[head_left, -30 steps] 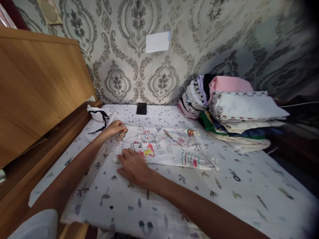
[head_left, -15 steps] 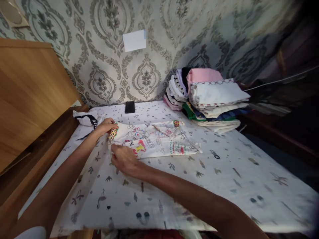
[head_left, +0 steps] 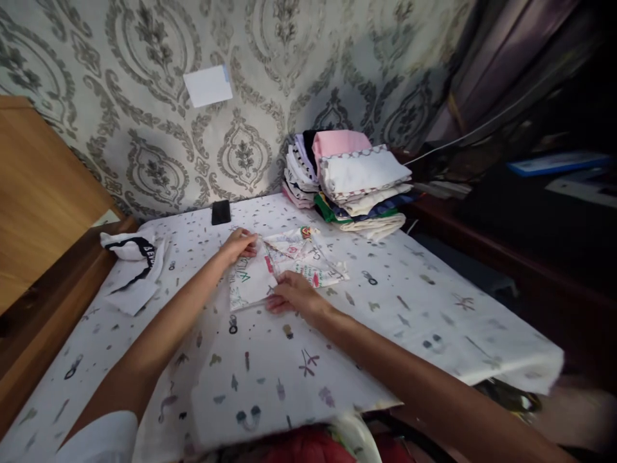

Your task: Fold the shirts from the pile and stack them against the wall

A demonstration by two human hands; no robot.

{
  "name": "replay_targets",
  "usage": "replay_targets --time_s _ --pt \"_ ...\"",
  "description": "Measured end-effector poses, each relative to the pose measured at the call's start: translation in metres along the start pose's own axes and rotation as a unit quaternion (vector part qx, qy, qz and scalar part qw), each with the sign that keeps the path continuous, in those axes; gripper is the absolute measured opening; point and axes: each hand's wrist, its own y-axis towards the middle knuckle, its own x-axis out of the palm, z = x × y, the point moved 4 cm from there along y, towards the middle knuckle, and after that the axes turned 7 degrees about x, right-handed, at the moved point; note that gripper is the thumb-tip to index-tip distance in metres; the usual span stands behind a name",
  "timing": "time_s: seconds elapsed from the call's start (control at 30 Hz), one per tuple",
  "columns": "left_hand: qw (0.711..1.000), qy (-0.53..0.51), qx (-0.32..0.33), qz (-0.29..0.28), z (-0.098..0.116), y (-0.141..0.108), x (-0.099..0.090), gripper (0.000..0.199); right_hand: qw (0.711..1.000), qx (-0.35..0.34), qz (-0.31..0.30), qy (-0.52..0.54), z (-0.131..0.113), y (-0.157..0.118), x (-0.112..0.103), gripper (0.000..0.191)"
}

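Observation:
A white garment [head_left: 250, 280] with colourful drawings and lettering lies on the patterned sheet, its left part folded over toward the right. My left hand [head_left: 240, 245] pinches the folded layer at its far edge. Closer to me, my right hand [head_left: 296, 294] grips the near edge of the same layer between thumb and fingers. To the right of the hands, the rest of the garment lies flat with some creases. Whether it is a shirt or another piece of clothing cannot be made out.
A stack of folded clothes [head_left: 364, 170] stands at the back right. A black phone [head_left: 221, 212] lies near the wall. A crumpled white-and-black cloth [head_left: 137, 260] rests at the left, beside the wooden bed edge [head_left: 53, 325]. The sheet [head_left: 366, 347] drops off at the front.
Both hands have carried the garment's left end over to the right, so it now lies folded shorter. The camera view has shifted to the right.

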Motion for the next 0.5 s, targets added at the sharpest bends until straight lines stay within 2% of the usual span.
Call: replay_targets --time_s 0.07,0.17,0.27,0.3,0.37,0.43,0.5 --pt "1.0 -0.006 0.007 0.0 -0.006 -0.002 0.006 0.029 1.0 0.026 -0.009 -0.001 0.003 -0.004 -0.008 0.02" --pt "1.0 -0.01 0.03 -0.004 -0.007 -0.008 -0.002 0.022 0.999 0.003 -0.016 -0.027 0.001 -0.009 -0.014 0.024" --pt "0.987 0.08 0.134 -0.024 -0.004 -0.024 -0.012 0.019 0.988 -0.074 0.023 -0.135 -0.006 -0.011 -0.021 0.025" --pt "0.972 0.139 0.187 -0.037 -0.004 -0.033 -0.012 0.022 0.974 -0.117 0.05 -0.186 -0.011 -0.011 -0.023 0.023" --pt "0.918 0.274 0.278 -0.076 -0.01 -0.052 -0.003 0.038 0.931 -0.21 0.105 -0.28 -0.023 -0.009 -0.022 0.02" --pt "0.859 0.384 0.32 -0.111 -0.021 -0.069 0.009 0.053 0.882 -0.285 0.136 -0.35 -0.036 -0.003 -0.013 0.025" --pt "0.813 0.455 0.339 -0.132 -0.029 -0.081 0.02 0.059 0.838 -0.328 0.137 -0.414 -0.049 0.009 0.004 0.034"
